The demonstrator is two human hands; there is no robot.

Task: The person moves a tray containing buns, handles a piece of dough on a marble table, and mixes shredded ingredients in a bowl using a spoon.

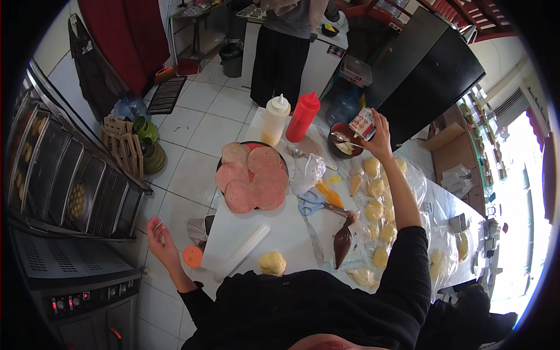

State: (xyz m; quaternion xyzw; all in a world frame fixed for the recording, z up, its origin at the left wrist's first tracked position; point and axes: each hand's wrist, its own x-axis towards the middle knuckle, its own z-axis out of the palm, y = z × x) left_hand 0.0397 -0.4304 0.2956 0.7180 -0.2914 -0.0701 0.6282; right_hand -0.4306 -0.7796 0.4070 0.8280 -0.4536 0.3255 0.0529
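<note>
My right hand grips a small printed carton, tilted over a dark bowl that holds a spoon and a pale mixture. My left hand is raised off the left side of the table, fingers apart and holding nothing. Round pink meat slices overlap on a dark-rimmed plate. A white rolling pin and a ball of dough lie close to me. Blue-handled scissors, an orange spatula and a piping bag with brown filling lie mid-table.
A pale squeeze bottle and a red one stand behind the plate. Dough balls under plastic line the right side. A person stands at the far counter. Tray rack and oven are at left.
</note>
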